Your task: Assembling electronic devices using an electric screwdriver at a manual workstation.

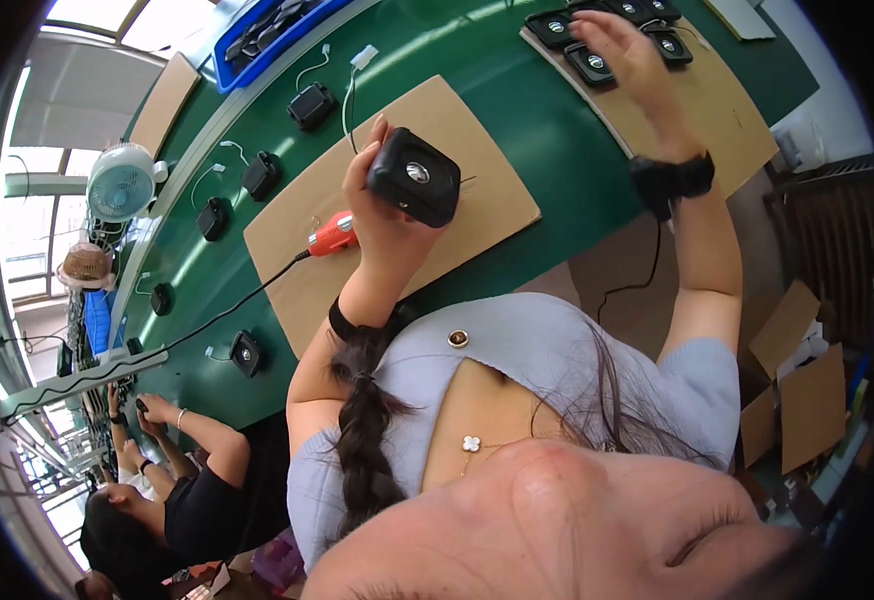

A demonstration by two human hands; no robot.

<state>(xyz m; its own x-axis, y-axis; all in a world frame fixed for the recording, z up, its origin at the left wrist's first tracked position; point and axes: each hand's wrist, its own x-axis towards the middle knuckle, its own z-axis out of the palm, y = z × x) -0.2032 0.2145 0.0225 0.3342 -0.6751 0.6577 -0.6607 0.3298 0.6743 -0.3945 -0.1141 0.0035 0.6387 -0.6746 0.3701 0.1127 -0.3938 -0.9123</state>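
Note:
My left hand (pixel 392 225) is wrapped round a black square speaker-like unit (pixel 415 176) with rounded corners and a silver oval in its middle. It is held above a brown cardboard sheet (pixel 492 190). Beside my left wrist lies a red-orange electric screwdriver (pixel 333 235), partly hidden by the forearm, its black cable running off to the left. My right hand (pixel 642 80) is raised over the far right of the bench, fingers stretched out and nothing seen in them. Below its fingertips are several similar black square units (pixel 591 64); whether the fingers touch one cannot be told.
Those units rest on a second cardboard sheet (pixel 727 110). Black parts with white connectors (pixel 310 106) are spread along the green bench (pixel 597 215). A blue bin (pixel 225 72) stands at the far edge. A fan (pixel 122 183) and a co-worker (pixel 192 500) are at left; cardboard boxes (pixel 812 410) at right.

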